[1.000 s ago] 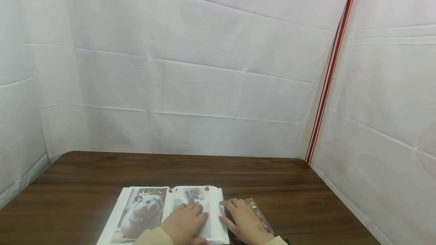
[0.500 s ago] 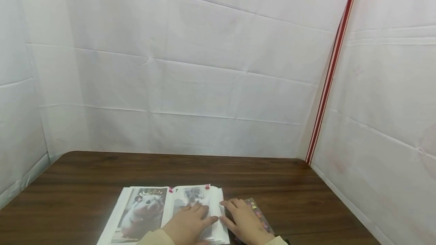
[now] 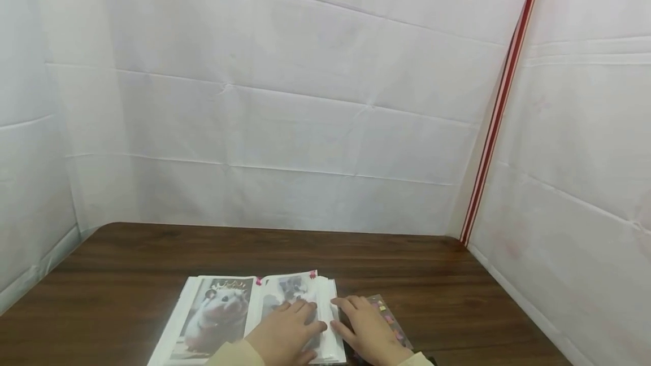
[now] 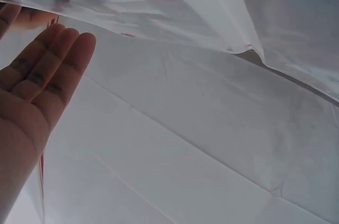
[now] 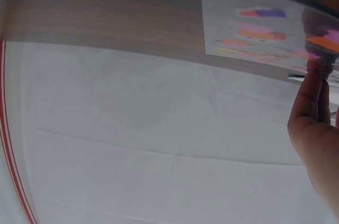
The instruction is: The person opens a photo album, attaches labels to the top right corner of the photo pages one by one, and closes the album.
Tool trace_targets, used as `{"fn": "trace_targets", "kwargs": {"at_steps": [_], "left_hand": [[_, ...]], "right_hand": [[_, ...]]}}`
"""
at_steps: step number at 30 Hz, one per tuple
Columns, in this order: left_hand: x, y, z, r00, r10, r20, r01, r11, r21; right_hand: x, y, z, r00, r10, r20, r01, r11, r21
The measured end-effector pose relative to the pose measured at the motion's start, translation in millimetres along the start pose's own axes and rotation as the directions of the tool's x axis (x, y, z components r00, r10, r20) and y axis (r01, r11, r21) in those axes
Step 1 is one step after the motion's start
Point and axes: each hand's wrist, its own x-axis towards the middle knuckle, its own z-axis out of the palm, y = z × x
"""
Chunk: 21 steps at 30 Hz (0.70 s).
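An open photo album (image 3: 174,329) lies at the front of the table. Its left page bears a picture of a white hamster (image 3: 218,318) with a crown. My left hand (image 3: 285,332) lies over the grey animal picture (image 3: 291,291) on the right page, fingers mostly straight. In the left wrist view the left hand (image 4: 42,70) is close against the glossy page sleeve. My right hand (image 3: 368,329), fingers loosely bent, rests at the album's right edge, over a clear sticker sheet (image 3: 394,326). Colourful stickers show on that sheet (image 5: 228,28) in the right wrist view.
Dark brown wood table (image 3: 264,250) surrounds the album. White cloth (image 3: 305,129) hangs behind and at both sides, with a red-striped band (image 3: 500,100) at the right corner. Small pink tabs (image 3: 312,274) stick up at the album's top edge.
My left hand has shifted slightly right and its fingers have spread. The right page's top corner has risen a little. The right hand stays in place; the head view has shifted slightly.
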Motion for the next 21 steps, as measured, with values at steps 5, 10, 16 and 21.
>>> {"fn": "trace_targets", "kwargs": {"at_steps": [5,10,16,21], "left_hand": [[1.8,-0.2,-6.4,0.999,-0.031,0.018,0.031,1.0,0.001],[1.2,0.3,-12.2,0.999,-0.038,0.021,0.038,0.999,-0.005],[-0.4,-2.8,-17.5,0.999,-0.033,0.015,0.034,0.998,-0.053],[-3.0,-5.8,-24.0,0.998,-0.049,-0.027,0.047,0.997,-0.066]], "right_hand": [[0.2,0.8,-0.1,0.999,-0.013,-0.041,0.014,1.0,0.013],[0.1,0.0,0.6,0.996,-0.043,-0.083,0.045,0.999,0.023],[-0.7,-3.1,0.8,0.987,-0.144,-0.077,0.146,0.989,0.024],[-1.2,-4.2,3.5,0.975,-0.219,-0.023,0.219,0.976,0.004]]}}
